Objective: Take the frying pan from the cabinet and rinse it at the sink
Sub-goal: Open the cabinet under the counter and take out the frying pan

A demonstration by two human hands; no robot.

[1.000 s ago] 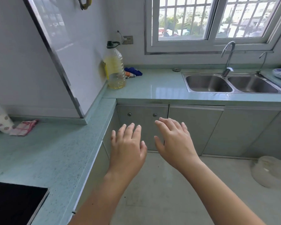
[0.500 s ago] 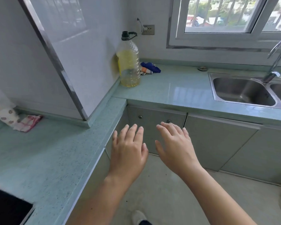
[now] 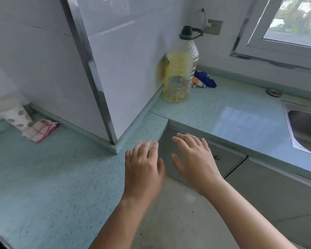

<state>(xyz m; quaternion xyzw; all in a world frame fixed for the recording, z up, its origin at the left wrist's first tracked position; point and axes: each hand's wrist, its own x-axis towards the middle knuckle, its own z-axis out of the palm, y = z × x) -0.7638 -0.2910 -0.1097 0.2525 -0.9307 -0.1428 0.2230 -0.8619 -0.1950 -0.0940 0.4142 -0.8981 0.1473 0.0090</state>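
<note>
Both hands, left (image 3: 144, 169) & right (image 3: 196, 164), spread flat w/ nothing held, hover palms-down in front of the shut cabinet door (image 3: 221, 157) under the desk (image 3: 52, 168), prob. to open it; pan not visible, presumably inside.

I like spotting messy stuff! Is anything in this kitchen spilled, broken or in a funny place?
Nothing spilled or broken. Only oddities: a crumpled blue cloth behind the upright oil bottle, and a pink-checked rag bunched in the left countertop corner.
</note>
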